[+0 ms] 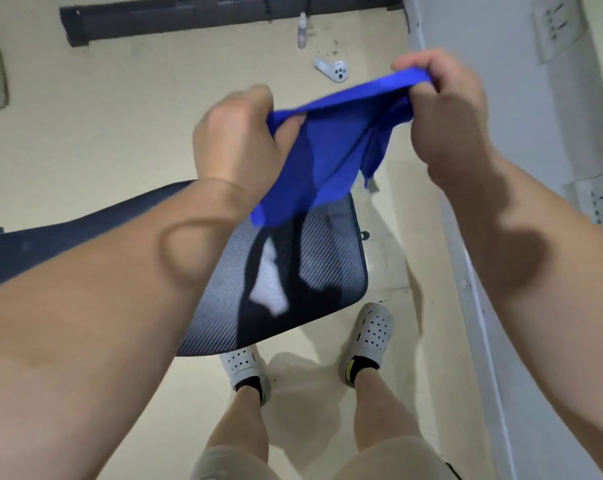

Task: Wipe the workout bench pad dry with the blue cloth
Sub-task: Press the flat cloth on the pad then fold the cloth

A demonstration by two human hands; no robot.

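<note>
Left hand (237, 133): curling its fingers tightly round one bunched corner of the blue cloth, thumb pressing on top
Right hand (445, 112): pinching the opposite corner, fingers folding over the edge
Blue cloth (327, 150): stretching in the air between both hands, its lower part hanging above the bench pad
Bench pad (293, 271): lying below the hands, dark with a ribbed weave, catching the shadows of cloth and arms; its left part is running behind the left forearm and out of view
White perforated clogs (372, 330): standing on the cream floor (120, 116) beside the pad's near end
White handheld controller (331, 69): lying on the floor beyond, near a blurred spray bottle (302, 29)
Dark frame bar (154, 22): crossing the top, being cut off there
Wall plates (556, 26): showing markings too blurred to read
</note>
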